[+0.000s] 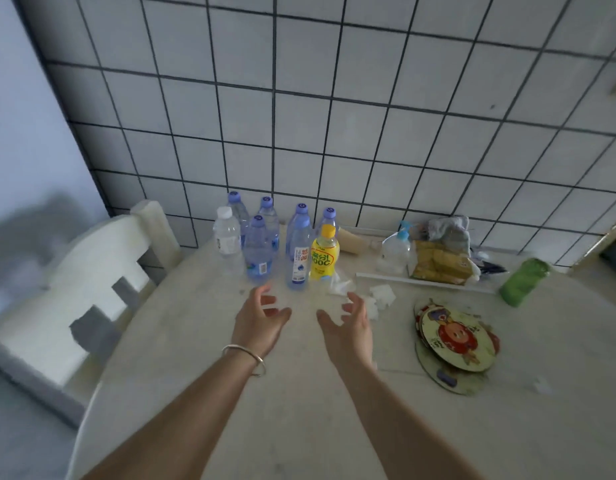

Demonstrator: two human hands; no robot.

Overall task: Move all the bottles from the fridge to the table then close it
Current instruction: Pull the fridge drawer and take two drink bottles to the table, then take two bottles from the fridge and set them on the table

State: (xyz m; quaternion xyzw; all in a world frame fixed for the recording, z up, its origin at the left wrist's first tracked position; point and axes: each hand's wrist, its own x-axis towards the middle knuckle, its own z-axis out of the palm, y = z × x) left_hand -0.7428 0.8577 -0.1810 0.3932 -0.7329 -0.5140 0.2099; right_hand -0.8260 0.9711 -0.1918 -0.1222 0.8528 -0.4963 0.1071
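At the far side of the desk (299,393), close to the tiled wall (334,116), stands a cluster of bottles: several clear water bottles with blue caps, such as the front one (258,252), a white-capped bottle (227,237) on the left, a taller labelled bottle (299,258) and a yellow drink bottle (324,254) at the right front. All are upright and packed close together, some touching. Just short of them hover both hands, the left hand (259,318) and the right hand (348,323), each grip spread wide, fingers curled, holding nothing and touching no bottle. A bangle (246,358) circles the left wrist.

Further right lie crumpled tissues (381,294), a bag of snacks (438,261), a green container (524,280) and round printed boards (455,336). A white chair (92,282) stands at the left.

Judging by the empty hands beside the group, a delivery looks finished. The fridge is out of view, so whether bottles remain inside cannot be told. The next move likely calls for turning back to the fridge, checking its shelves, then fetching more or shutting the door.
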